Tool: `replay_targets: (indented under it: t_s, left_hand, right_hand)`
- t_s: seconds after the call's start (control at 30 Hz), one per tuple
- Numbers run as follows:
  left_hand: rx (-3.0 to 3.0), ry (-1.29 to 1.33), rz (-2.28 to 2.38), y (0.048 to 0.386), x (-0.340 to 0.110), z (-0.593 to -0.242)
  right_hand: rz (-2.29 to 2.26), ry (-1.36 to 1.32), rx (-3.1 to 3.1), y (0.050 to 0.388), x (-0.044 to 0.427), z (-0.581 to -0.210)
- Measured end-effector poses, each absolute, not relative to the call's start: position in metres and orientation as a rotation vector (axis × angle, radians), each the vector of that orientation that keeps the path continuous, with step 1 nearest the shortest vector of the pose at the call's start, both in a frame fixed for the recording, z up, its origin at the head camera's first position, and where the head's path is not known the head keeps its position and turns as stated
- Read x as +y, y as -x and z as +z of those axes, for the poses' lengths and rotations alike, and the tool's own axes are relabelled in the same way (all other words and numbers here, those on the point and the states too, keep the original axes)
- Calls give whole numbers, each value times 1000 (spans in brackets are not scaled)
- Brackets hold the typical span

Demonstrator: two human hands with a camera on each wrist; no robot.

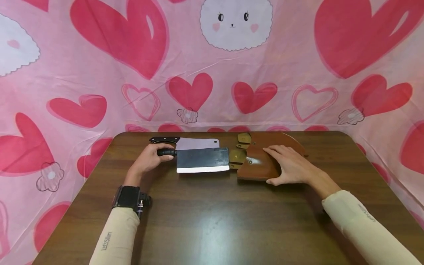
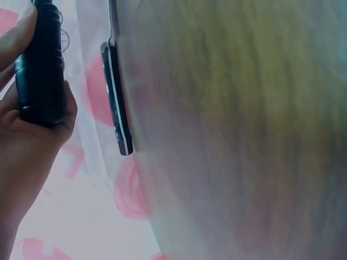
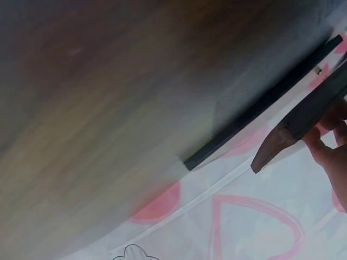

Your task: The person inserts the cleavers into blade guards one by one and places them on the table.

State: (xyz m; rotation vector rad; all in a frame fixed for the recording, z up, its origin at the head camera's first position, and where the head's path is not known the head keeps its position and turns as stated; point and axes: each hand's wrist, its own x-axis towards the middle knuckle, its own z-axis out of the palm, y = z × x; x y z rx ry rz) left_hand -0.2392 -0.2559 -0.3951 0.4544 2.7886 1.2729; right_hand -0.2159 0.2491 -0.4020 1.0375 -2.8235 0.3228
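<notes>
My left hand (image 1: 149, 159) grips the black handle (image 2: 40, 70) of a dark cleaver (image 1: 202, 158), whose bright edge faces me. Behind it lies a second cleaver (image 1: 198, 142); its riveted black handle (image 2: 116, 103) also shows in the left wrist view, beside my hand (image 2: 32, 149). My right hand (image 1: 291, 165) holds a brown leather sheath (image 1: 258, 167) with the thumb at its near edge and the fingers over its top. Another brown sheath (image 1: 273, 138) lies behind that one. In the right wrist view, my fingers (image 3: 332, 143) touch the held sheath (image 3: 320, 103).
Tan straps with snaps (image 1: 236, 156) extend leftward from the sheaths, close to the dark cleaver's blade end. The wooden table (image 1: 212, 213) has its far edge just behind the objects. A pink cloth with hearts (image 1: 225, 62) hangs beyond it.
</notes>
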Motion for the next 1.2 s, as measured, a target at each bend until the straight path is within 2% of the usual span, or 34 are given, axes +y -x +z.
replay_targets:
  t_s: [1.2]
  left_hand:
    - [2756,-411,1328,239,-238,-385]
  right_hand:
    - [387,-1042,-2845,221,232,-390]
